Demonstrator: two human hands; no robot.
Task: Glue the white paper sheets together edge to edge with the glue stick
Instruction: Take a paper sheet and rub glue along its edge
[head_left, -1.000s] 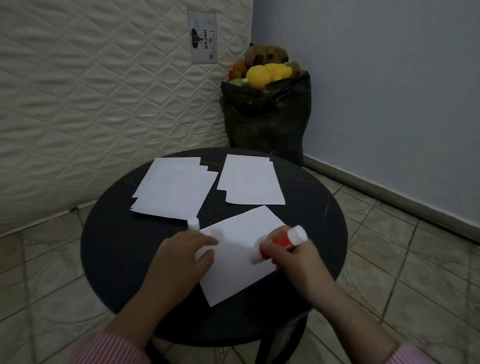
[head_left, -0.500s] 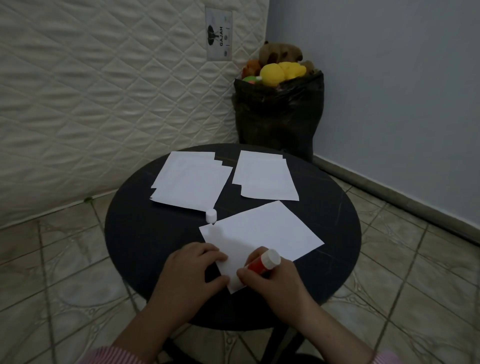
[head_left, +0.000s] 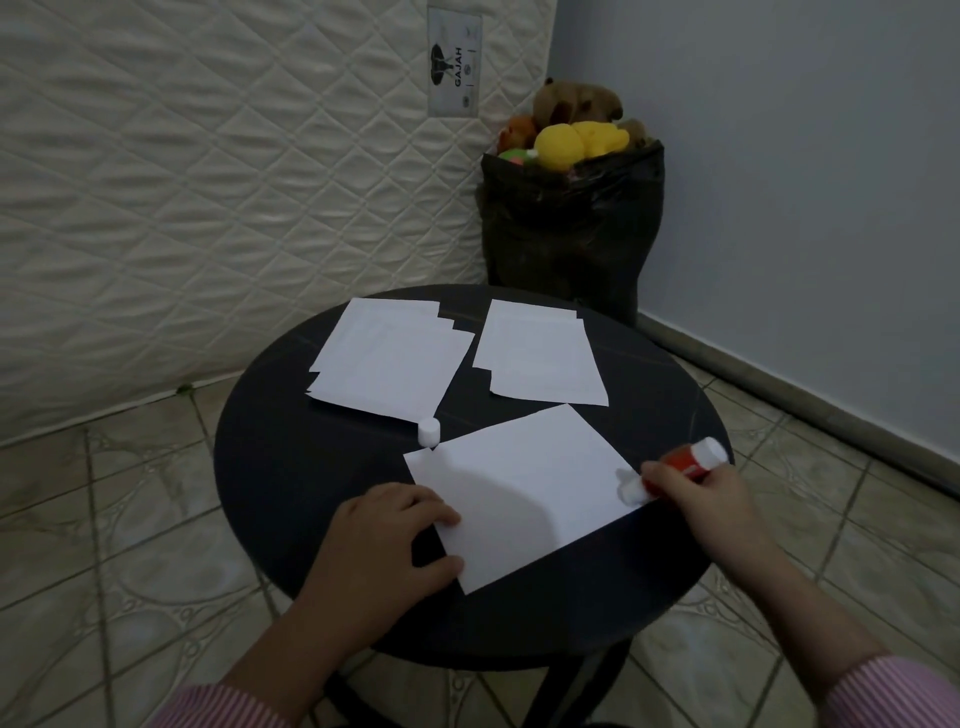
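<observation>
Paper sheet (head_left: 524, 493) lies near us on the round table (head_left: 270, 467), pinned by our left hand (head_left: 395, 535) with fingers flat so it cannot slide while our right hand (head_left: 701, 499) grips the glue stick (head_left: 675, 470) at its right corner

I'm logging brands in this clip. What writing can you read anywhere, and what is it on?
"GAJAH": printed sideways on the label sewn to the mattress, beside a dark logo.
Smaller marks on that label: too small to read.
Glue stick: print on its red body is too blurred to read.
</observation>
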